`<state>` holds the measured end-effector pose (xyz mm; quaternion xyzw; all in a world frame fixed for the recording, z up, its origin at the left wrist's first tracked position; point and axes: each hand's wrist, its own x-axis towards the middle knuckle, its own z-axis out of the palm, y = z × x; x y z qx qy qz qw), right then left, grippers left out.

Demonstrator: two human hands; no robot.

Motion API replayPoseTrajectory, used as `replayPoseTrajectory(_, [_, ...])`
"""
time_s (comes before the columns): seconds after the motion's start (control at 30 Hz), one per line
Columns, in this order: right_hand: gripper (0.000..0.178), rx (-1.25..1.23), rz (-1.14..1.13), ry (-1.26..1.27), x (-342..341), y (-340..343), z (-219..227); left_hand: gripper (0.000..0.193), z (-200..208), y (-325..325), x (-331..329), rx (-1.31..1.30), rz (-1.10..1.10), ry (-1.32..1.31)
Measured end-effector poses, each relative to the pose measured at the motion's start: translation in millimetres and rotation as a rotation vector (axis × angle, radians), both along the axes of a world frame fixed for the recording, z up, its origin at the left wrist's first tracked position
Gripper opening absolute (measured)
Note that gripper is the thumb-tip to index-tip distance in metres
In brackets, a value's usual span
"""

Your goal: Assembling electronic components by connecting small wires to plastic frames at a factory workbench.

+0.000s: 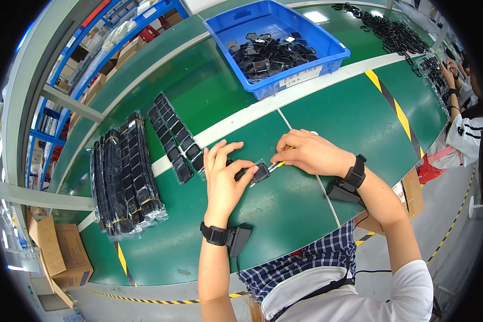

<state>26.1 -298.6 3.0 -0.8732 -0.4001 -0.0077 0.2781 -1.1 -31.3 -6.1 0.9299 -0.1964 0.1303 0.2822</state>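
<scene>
Between the thumb and forefinger of my left hand [224, 180] is a small black square case [261, 173], with clear film showing at its edges. The other fingers of that hand are raised and spread. My right hand [308, 153] pinches slim tweezers [278, 165], yellow with a metal tip, and the tip meets the right edge of the case. Just left of my left hand, strips of similar black squares in clear film [173, 131] lie on the green table [284, 214].
Farther left lies a stack of packed black strips [126, 174]. A blue bin [300, 80] of loose black pieces stands at the back. Black frames [392, 32] are heaped at far right, near another person's hands [449, 72]. An open cardboard box [67, 252] sits at lower left.
</scene>
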Motion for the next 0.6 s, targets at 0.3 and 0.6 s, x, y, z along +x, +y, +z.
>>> replayPoseTrajectory(0.3, [0.024,0.066,0.027,-0.064,9.1,2.2,-12.8,0.012,2.6,-1.9,1.1,0.024,-0.011,-0.016])
replayPoseTrajectory(0.6, [0.024,0.084,0.049,-0.103,16.4,-6.1,-10.8,0.011,2.0,-1.2,0.2,0.026,-0.012,-0.02])
